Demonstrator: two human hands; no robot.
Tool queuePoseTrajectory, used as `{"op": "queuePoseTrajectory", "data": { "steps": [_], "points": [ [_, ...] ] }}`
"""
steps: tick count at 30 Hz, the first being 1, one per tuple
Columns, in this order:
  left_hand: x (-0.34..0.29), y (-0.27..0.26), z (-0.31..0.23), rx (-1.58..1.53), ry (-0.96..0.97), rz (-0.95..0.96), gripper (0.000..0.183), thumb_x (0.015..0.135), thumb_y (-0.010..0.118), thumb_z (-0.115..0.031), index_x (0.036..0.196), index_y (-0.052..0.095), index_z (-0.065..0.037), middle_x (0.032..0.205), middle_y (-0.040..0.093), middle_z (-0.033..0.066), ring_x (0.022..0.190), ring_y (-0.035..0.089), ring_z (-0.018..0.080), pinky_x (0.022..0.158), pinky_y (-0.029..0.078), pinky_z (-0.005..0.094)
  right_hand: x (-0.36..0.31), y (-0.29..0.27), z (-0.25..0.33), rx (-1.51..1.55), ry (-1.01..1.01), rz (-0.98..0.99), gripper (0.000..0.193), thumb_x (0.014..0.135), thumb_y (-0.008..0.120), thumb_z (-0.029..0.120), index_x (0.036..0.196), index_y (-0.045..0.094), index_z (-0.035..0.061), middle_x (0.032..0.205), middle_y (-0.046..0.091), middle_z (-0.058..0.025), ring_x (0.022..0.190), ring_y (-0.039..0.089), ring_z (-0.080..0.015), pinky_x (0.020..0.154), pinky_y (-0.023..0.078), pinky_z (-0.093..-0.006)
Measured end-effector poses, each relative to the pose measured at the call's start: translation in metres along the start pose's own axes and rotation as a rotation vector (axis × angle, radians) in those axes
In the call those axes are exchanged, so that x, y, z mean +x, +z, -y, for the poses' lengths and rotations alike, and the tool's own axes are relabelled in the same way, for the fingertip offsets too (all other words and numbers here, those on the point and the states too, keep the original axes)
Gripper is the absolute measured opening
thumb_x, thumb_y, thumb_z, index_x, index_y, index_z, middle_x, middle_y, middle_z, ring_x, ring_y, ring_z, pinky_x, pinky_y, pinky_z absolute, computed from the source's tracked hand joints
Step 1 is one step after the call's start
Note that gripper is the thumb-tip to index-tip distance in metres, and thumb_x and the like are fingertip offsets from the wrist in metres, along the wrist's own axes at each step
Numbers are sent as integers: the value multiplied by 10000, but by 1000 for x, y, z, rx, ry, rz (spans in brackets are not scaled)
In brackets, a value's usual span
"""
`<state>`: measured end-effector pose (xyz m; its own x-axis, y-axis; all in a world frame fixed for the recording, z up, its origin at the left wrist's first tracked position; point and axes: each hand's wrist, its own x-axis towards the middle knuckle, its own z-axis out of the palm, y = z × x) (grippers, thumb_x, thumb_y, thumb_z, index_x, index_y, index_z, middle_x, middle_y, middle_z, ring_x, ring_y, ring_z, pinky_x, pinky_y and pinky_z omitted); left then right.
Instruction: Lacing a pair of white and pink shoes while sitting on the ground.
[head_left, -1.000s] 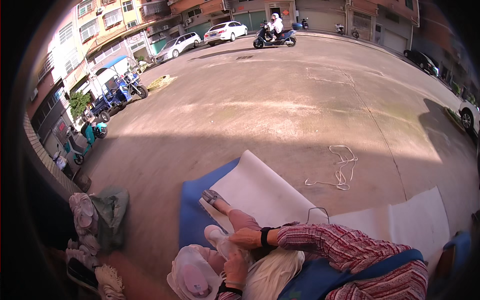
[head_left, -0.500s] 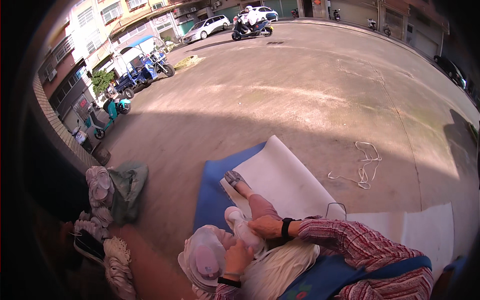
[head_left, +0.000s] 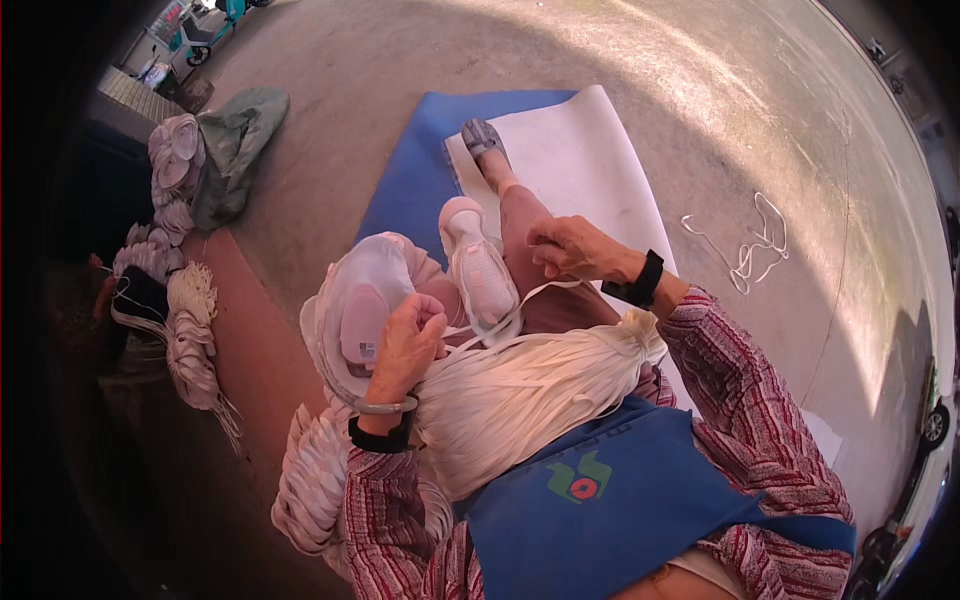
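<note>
Nearest, a smooth blue apron (head_left: 600,500) covers the lap; across its upper edge lies a thick bundle of laces (head_left: 530,390), cream, flat and glossy, gathered at the right end; above it the left hand (head_left: 405,345) bends inward, its fingertips seemingly pinching a white lace (head_left: 545,288); the right hand (head_left: 585,250) has its fingers curled over the lace's far stretch, though I cannot tell whether they grip it; between the hands the white shoe (head_left: 485,280), mesh-like and narrow-waisted with a pinkish rounded end, lies on the lap; the step in hand looks like working the lace at the shoe's near end, which calls for a steady pinch and even tension; farther out, a stiff sheet (head_left: 420,150), blue and white, lies folded; beyond, a crumpled green sack (head_left: 240,150) slumps.
</note>
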<state>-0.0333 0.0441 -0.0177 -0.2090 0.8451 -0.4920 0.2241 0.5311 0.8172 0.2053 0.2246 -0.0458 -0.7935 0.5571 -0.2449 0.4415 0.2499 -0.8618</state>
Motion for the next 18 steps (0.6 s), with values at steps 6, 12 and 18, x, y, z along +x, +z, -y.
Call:
{"op": "queuePoseTrajectory", "data": {
  "steps": [6,12,18],
  "points": [
    [-2,3,-2,-256,-25,14,211,923,581,-137,1062,600,20,898,594,34,736,596,99,685,511,239,7,6,-1,168,64,-67,163,945,539,111,989,638,-11,755,650,-78,665,618,-114,612,498,-239],
    [9,2,9,49,-69,237,225,963,535,-183,1036,620,11,873,597,20,763,589,97,732,498,247,27,28,-10,-82,-206,-208,104,881,579,70,937,637,4,725,633,-125,675,624,-199,649,491,-311],
    [20,11,3,-424,-100,-21,172,989,470,-164,1015,558,-18,783,580,17,664,532,66,580,468,215,51,45,-7,-166,-240,-197,112,851,604,91,917,635,6,777,641,-173,735,623,-324,689,490,-375]
  ]
}}
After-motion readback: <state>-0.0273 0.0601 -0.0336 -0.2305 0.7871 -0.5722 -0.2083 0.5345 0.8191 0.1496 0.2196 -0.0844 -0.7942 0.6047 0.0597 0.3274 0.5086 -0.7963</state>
